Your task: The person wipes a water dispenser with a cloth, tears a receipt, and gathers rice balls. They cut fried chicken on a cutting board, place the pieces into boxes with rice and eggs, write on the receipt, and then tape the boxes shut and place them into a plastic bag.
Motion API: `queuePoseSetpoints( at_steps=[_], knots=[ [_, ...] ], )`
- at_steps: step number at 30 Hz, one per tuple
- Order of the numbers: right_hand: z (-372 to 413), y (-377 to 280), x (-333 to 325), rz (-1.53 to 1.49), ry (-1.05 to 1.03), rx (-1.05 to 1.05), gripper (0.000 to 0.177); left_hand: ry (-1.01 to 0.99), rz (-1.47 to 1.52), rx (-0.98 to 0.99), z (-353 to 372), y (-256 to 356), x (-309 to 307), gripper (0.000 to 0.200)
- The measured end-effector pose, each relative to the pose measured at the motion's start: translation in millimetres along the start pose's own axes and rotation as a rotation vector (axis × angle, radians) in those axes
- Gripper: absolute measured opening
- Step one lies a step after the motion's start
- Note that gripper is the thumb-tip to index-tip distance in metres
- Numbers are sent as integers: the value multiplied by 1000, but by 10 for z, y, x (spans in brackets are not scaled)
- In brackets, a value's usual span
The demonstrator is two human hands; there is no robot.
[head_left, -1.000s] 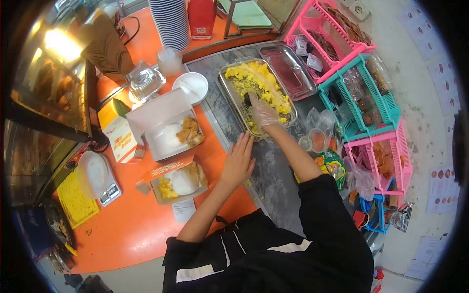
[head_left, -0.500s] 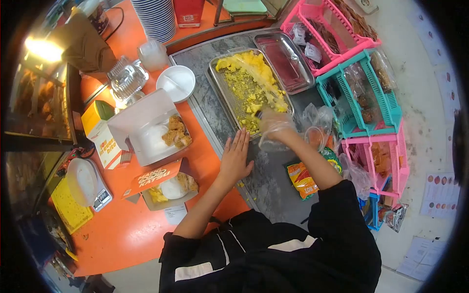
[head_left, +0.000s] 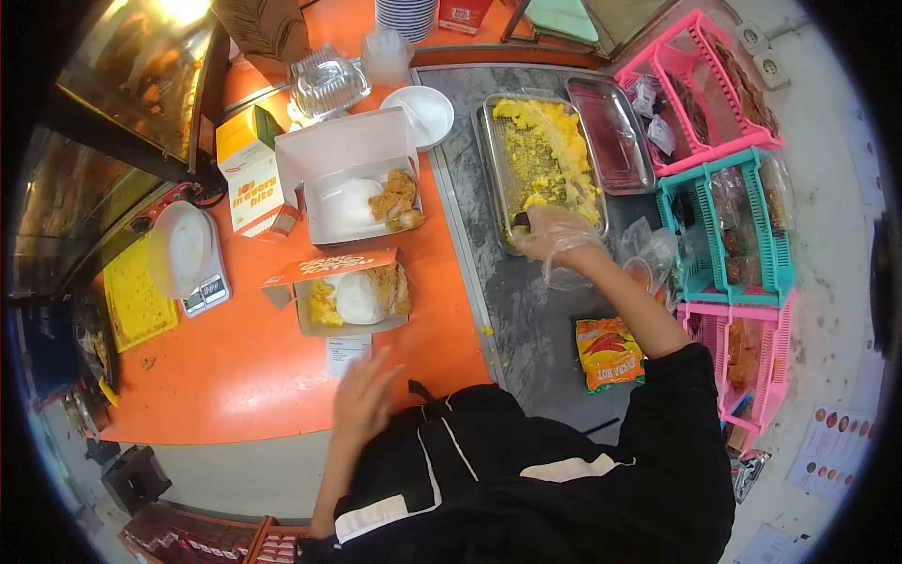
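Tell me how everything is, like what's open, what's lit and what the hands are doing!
Upper takeaway box, open, holding rice and fried chicken
Lower takeaway box, open, holding rice, chicken and egg
Metal egg tray, partly filled
Kitchen scale, bearing a tub
Cabinet light, lit
Chilli-print packet, lying flat
Left hand, bare, blurred, seemingly holding nothing
Right hand, gloved, gripping a dark object at the tray

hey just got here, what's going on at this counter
A person's right hand, in a clear glove, holds a dark object, mostly hidden, at the near end of a tray of crumbly yellow food. The left hand is blurred near a paper slip, with nothing visible in it. Two open boxes sit alongside: the nearer box has yellow food, a white mound and breaded pieces; the farther box shows no yellow food.
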State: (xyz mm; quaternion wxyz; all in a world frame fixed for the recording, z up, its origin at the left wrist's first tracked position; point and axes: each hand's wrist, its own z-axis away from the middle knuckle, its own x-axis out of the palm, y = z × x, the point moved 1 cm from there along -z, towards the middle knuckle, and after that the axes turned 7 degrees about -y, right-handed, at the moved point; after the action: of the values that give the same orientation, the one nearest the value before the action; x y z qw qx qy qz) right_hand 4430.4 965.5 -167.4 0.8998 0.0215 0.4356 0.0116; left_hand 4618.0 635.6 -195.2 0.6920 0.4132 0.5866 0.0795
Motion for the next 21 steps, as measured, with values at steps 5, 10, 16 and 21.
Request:
queuePoseSetpoints(
  at_steps=[5, 10, 16, 21],
  knots=[
    [-64, 327, -382, -24, -77, -76, 46, 268, -138, -285, 482, -244, -240, 33],
    [-430, 540, -46, -60, 192, 123, 45, 499, -154, -432, 592, -292, -277, 32],
    [-101, -7, 159, 33, 36, -78, 56, 496, -203, -458, 805, -307, -315, 34],
    [125, -167, 1, 132, -37, -152, 70, 538, -224, -495, 909, -379, -297, 34]
  ],
)
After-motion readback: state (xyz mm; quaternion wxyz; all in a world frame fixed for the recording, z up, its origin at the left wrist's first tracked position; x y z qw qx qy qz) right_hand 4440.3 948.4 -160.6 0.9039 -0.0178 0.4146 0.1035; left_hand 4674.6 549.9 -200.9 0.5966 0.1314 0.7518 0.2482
